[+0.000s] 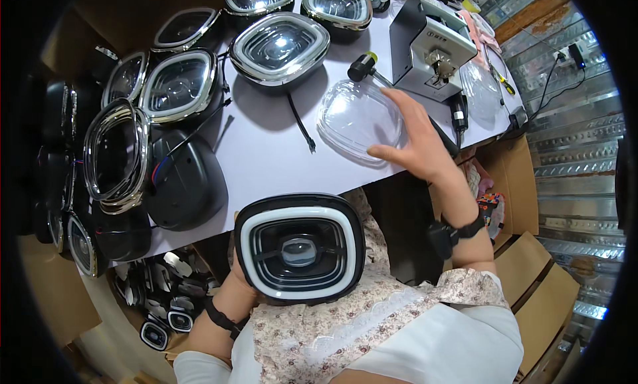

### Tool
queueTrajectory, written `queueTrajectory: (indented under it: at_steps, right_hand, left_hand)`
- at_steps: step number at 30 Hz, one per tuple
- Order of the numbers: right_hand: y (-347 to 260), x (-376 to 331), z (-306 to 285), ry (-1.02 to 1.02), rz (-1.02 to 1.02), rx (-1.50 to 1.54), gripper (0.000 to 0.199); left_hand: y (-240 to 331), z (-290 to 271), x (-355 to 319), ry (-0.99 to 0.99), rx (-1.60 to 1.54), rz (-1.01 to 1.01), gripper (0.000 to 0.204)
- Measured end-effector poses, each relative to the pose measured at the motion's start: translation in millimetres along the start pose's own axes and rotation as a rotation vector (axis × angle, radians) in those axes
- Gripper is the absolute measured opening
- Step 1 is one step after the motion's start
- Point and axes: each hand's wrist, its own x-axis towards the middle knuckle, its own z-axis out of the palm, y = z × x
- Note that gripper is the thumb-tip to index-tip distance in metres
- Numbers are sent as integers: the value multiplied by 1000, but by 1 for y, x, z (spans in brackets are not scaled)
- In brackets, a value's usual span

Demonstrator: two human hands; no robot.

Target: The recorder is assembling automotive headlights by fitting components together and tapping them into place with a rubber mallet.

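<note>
— What stays hidden, low in the frame?

— The left hand (234,285) sits mostly behind the black headlamp unit (300,247) it grips at lower centre; its fingers can't be seen.

— And right of centre?

— The right hand (415,139), fingers spread wide, rests on a clear lens cover (357,117) on the white table (266,158). Finished lamps (280,47) crowd the upper left; a grey machine (430,46) stands just beyond the cover.

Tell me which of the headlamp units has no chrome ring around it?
The one in the left hand, the black headlamp unit with a white band; the chrome-ringed units lie on the table.
</note>
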Motion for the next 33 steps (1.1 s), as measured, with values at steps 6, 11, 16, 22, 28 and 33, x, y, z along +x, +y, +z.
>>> queueTrajectory:
  at_steps: [6, 11, 16, 22, 28, 33]
  right_hand:
    - [3, 14, 7, -160, 24, -137, 105]
    - [0, 7, 10, -123, 15, -104, 104]
    - [-17, -3, 8, 0, -59, -106, 101]
    - [-24, -8, 7, 57, -91, -88, 101]
    - [-19, -15, 13, -45, -26, -140, 102]
    - [-33, -27, 21, 20, 79, -296, 104]
  left_hand:
    - [4, -11, -8, 37, -21, -4, 71]
    - [3, -8, 1, 58, -24, -4, 71]
    - [4, -8, 1, 74, -24, 12, 72]
    - [1, -8, 0, 76, -10, 17, 72]
    - [4, -5, -6, 66, 8, 36, 73]
    - [7, -3, -8, 39, 30, 52, 73]
